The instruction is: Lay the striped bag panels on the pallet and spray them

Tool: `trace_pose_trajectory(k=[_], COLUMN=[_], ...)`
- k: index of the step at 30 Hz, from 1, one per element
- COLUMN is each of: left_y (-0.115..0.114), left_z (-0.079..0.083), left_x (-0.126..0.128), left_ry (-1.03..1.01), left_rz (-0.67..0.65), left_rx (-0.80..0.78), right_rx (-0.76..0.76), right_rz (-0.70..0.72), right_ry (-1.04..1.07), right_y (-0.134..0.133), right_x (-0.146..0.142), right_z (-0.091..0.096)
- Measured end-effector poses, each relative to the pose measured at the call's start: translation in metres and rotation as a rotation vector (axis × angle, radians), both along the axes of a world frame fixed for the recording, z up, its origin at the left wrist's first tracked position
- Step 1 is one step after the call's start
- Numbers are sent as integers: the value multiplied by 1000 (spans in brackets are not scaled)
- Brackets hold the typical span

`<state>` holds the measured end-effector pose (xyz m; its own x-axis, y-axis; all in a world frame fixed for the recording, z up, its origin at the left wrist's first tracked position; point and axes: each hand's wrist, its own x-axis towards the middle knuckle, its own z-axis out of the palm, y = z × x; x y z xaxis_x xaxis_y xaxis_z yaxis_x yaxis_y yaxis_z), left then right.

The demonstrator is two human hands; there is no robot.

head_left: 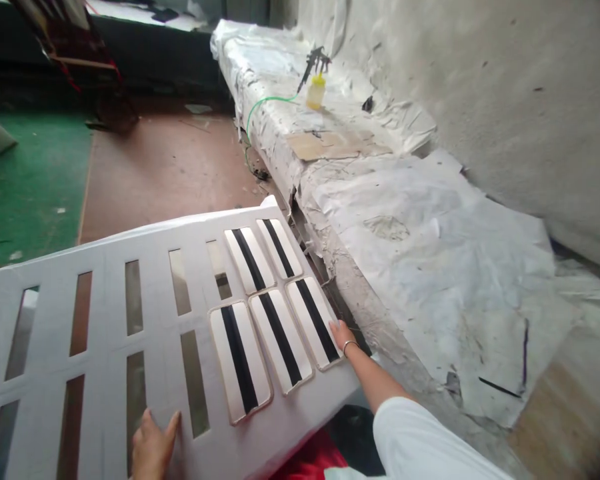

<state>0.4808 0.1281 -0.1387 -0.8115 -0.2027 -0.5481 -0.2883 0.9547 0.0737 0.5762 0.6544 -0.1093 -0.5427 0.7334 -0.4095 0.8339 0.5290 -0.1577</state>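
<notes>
A white slotted board [107, 293] stretches across the lower left, with rows of rectangular cut-outs. Several rounded white panels with a black centre stripe lie on its right end, among them a lower-left panel [253, 383], a lower-middle panel [295, 353] and a lower-right panel [305, 327]. My right hand [343, 337], with a bracelet at the wrist, closes on the board's right edge beside the lower-right panel. Its fingertips are close to that panel, and its underside is hidden. Over the near part of the board, by a slot, my left hand [153, 443] is open, thumb and fingers apart.
A long bench [380, 267] draped in stained white sheeting runs along the wall at right. On it stand a spray gun [314, 63] with a yellow cup and a green hose [273, 99]. A dark red-edged trolley [80, 53] stands at upper left.
</notes>
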Motion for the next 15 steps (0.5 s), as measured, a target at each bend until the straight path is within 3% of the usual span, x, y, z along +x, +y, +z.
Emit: trace_pose_trajectory(k=[6, 15], left_y=[9, 20], left_z=[-1, 2], left_x=[-7, -9], left_ry=[1, -6], left_rz=[19, 77], left_rx=[-69, -88], right_rx=[-129, -113], right_rz=[-61, -110], right_ry=[-54, -80], right_y=[7, 8], right_x=[5, 9], right_z=[5, 1])
